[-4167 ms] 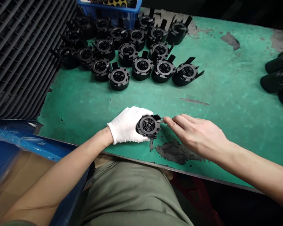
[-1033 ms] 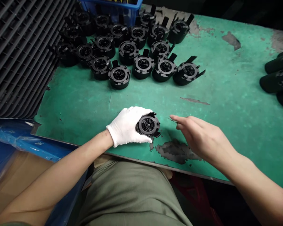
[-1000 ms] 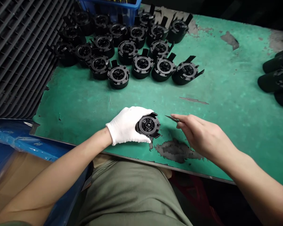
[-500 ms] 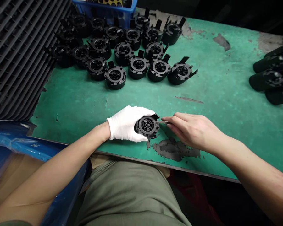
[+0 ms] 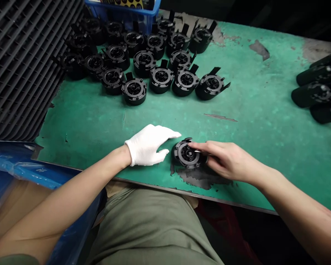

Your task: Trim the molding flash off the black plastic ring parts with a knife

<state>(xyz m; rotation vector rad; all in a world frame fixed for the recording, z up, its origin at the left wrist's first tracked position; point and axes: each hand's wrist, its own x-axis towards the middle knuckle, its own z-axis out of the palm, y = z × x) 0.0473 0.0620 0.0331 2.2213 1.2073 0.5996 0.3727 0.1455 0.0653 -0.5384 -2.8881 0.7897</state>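
Note:
A round black plastic housing with a ringed, ribbed top stands on the worn green table, near its front edge. My left hand, in a white glove, is open just left of the housing, thumb and fingers apart and not touching it. My bare right hand is at the housing's right side, its index finger reaching over the rim. Between its fingers shows the bright tip of a thin metal tool; the rest of the tool is hidden by the hand.
Several similar black housings stand grouped at the back left, some with upright tabs. Behind them is a blue bin. A dark slatted rack rises at the left. Black cylinders stand at the right edge. Blue plastic sheeting lies lower left.
My left hand has let go of the housing and its fingers have opened. The housing has shifted right and slightly toward me, and my right hand now reaches over its rim.

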